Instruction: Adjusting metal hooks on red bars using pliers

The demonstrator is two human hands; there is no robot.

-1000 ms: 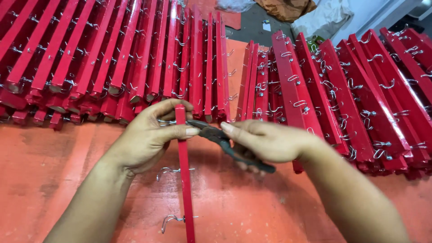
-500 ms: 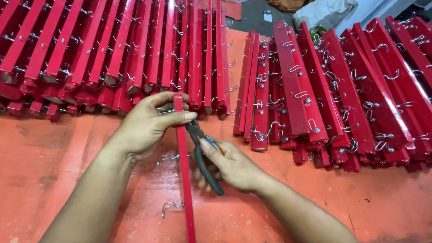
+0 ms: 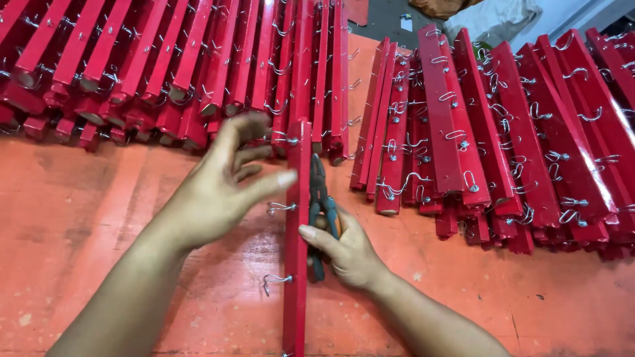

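Observation:
A long red bar (image 3: 297, 264) with metal wire hooks on its left side lies lengthwise on the orange surface (image 3: 86, 218) in front of me. My left hand (image 3: 221, 185) hovers over its upper part, fingers spread, with the fingertips at the bar's left edge. My right hand (image 3: 347, 248) holds dark pliers (image 3: 319, 198) by the handles, jaws pointing away from me, right next to the bar; its thumb touches the bar's right edge.
Piles of similar red bars with wire hooks lie at the back left (image 3: 165, 59) and at the right (image 3: 503, 132). White cloth or bags (image 3: 489, 23) sit at the far top on a grey floor.
My left hand has let go of the bar and spread its fingers. My right hand has swung the pliers from crossing the bar to lying parallel beside it. The view moved closer.

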